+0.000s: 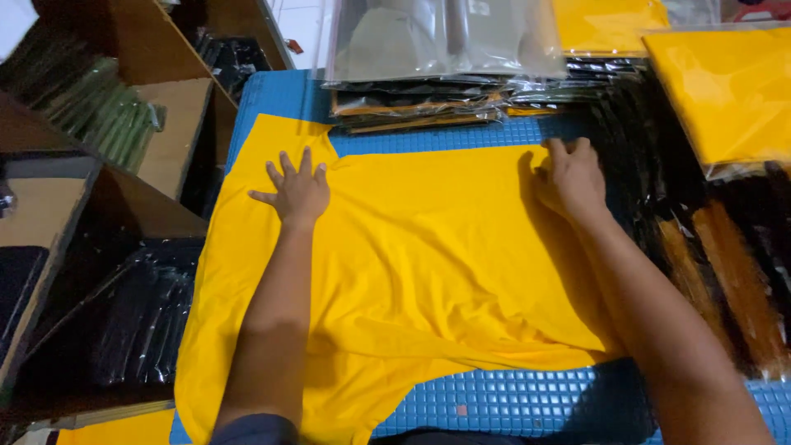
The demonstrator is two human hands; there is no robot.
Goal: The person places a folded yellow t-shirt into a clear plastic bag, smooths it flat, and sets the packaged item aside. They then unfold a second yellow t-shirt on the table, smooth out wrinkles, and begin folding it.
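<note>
A yellow shirt (pixel 428 247) lies spread flat on a blue studded mat (pixel 494 400). My left hand (pixel 297 189) rests palm down on the shirt's left part, fingers spread, near a sleeve. At the shirt's far right edge my right hand (pixel 573 177) presses on the cloth, its fingers curled over the edge. Neither hand lifts the cloth.
Stacks of bagged garments (pixel 428 82) lie along the far edge of the mat. More bagged yellow shirts (pixel 729 91) and dark packs (pixel 709 239) fill the right side. Wooden shelves (pixel 124 165) with dark and green bagged garments stand at the left.
</note>
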